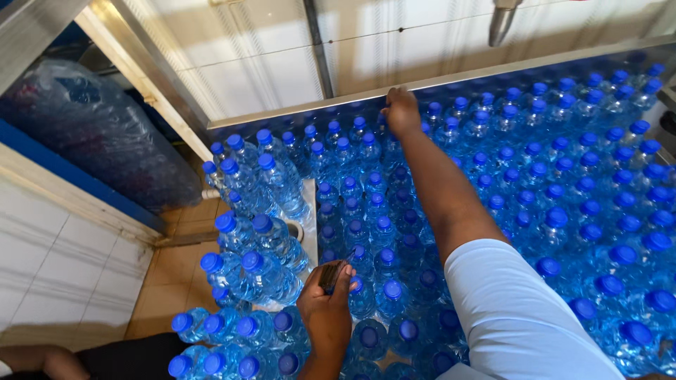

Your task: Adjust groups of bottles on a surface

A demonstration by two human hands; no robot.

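From the head camera, a steel-rimmed counter is stretching across the room, crowded with upright water bottles. White tiled wall is running down the left, tan floor tiles are showing below it, and a big plastic-wrapped bundle is sitting against the wall.

The bottles are clear, blue-tinted, with blue screw caps, standing cap to cap. At the counter's left end, some bottles are lying tilted.

The right hand is reaching far across with the arm stretched out, its grip curled over bottle caps near the far rim; I cannot tell whether it is clamped on one. The left hand is staying near, fingers folded around a small dark object, resting over the near bottles.
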